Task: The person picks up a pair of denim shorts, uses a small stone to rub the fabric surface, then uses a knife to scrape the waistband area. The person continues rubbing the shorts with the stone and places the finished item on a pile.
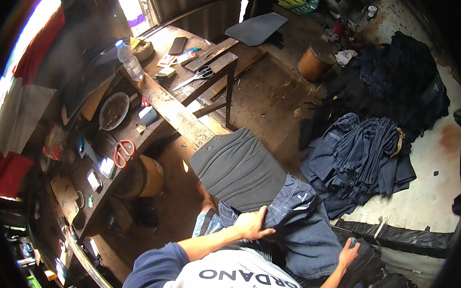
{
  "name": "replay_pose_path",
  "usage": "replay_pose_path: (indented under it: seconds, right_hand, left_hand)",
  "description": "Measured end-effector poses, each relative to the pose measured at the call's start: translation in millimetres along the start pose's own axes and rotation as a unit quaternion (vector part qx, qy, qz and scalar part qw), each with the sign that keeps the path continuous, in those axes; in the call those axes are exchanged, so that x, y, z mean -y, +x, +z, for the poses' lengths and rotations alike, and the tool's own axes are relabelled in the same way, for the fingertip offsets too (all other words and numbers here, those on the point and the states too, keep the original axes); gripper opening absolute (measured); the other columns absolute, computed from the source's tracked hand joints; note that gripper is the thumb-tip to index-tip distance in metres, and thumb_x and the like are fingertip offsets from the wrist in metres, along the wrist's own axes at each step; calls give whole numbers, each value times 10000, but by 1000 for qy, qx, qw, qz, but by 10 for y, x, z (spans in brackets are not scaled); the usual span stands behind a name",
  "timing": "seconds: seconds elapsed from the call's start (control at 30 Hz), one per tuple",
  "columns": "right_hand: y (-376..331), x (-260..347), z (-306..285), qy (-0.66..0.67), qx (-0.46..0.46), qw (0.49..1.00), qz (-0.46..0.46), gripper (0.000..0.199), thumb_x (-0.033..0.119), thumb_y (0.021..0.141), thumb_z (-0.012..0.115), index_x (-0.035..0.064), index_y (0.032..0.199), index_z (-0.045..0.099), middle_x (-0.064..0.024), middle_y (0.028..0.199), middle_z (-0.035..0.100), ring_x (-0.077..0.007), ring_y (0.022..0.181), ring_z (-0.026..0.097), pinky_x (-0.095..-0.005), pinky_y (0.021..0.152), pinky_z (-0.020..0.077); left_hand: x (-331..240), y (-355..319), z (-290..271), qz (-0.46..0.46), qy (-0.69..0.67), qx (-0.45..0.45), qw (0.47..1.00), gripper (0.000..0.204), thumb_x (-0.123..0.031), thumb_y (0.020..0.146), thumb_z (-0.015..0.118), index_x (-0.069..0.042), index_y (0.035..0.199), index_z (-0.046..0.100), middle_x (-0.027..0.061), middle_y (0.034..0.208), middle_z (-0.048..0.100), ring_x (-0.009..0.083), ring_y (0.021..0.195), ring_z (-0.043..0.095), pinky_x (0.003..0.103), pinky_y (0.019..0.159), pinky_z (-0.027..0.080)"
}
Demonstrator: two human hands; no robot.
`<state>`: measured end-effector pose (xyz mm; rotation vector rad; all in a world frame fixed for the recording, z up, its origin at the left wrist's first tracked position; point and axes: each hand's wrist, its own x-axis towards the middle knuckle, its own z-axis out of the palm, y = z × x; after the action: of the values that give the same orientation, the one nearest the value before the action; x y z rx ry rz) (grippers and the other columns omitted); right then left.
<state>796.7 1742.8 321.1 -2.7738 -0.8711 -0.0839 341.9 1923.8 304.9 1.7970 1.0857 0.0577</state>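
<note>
L grip [248, 226] on denim [308, 245] | R grip [347, 254]: small obj [352, 242], type unclr

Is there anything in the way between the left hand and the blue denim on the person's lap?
No, nothing visible: the left hand rests right on the blue denim. The grey board is beside them, not between.

In the right hand [346, 253], a small object [353, 241] is partly covered by fingers, too tiny to identify. The upper edge crops the yellow-and-blue basket [298, 3]; the lower edge crops the white-fronted shirt [235, 278].
</note>
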Motion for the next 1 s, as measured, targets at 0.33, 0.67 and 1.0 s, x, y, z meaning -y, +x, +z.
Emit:
replay_pose_path:
  seconds: [0.33,0.67,1.0]
  right_hand:
    - [-560,1705,346,211,12,968,-134,425,411,976,625,25,1142,561,-234,1028,646,-429,947,632,-498,792,478]
    - [-1406,3228,859,203,71,926,-310,463,381,900,716,-14,1128,630,-230,1098,658,-425,1048,587,-498,939,446]
    - [-2042,4185,1305,150,-126,925,-325,593,538,926,644,-35,1076,648,-241,1079,666,-430,1023,605,-488,905,472]
  left_hand:
    - [489,1,-271,-45,36,-247,967,802,-356,732,813,-30,1366,448,209,1129,546,390,1068,587,466,901,498]
    - [612,-511,-543,32,44,-325,944,783,-408,791,781,-49,1413,469,242,1357,462,390,1289,432,491,1048,379]
    - [3099,-3795,-1435,-203,42,-804,557,138,-139,828,733,-11,872,704,139,850,666,318,808,656,397,808,538]
